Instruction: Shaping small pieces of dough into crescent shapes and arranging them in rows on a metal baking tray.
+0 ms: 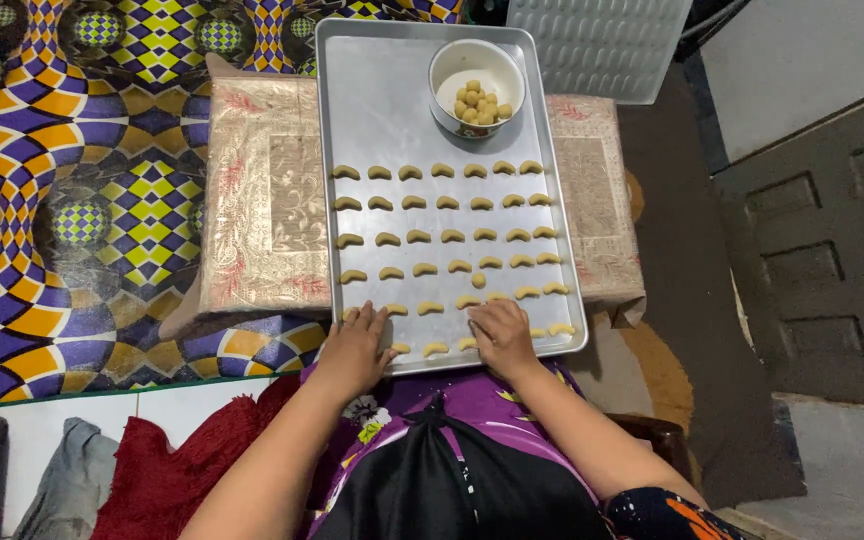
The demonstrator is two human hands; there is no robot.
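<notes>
Dough crescents (442, 236) — beneath both hands' fingers (480, 318)

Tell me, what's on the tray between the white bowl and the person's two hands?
In the head view, rows of small crescent-shaped dough pieces fill the metal tray between the bowl and the left hand and right hand, plus one round dough ball.

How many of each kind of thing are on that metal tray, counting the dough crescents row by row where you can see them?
Full rows of crescent dough pieces: 4 rows of 7, 28
Crescents in the two near rows, partly hidden by the left hand and right hand: at least 9 visible
Loose dough ball: 1
Bowl of dough balls: 1
Total on the tray: at least 39
</notes>
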